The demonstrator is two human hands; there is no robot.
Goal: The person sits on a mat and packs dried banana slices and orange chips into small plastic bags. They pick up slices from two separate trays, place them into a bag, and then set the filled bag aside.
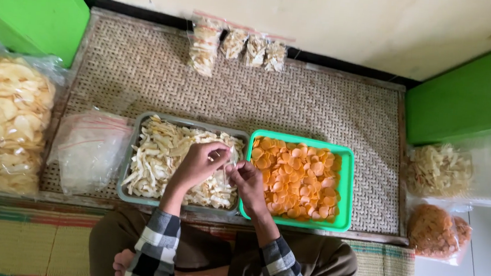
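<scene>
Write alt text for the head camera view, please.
Two hands, left hand and right hand, hold a small clear bag above a grey tray of pale chips. Beside it sits a green tray of orange chips on a woven mat.

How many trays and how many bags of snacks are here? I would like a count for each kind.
Trays: 2, grey and green
Small filled packets by the wall: 4
Large snack bags: 3, left, right pale, right brown
Stack of empty clear bags: 1
Total: 10
</scene>
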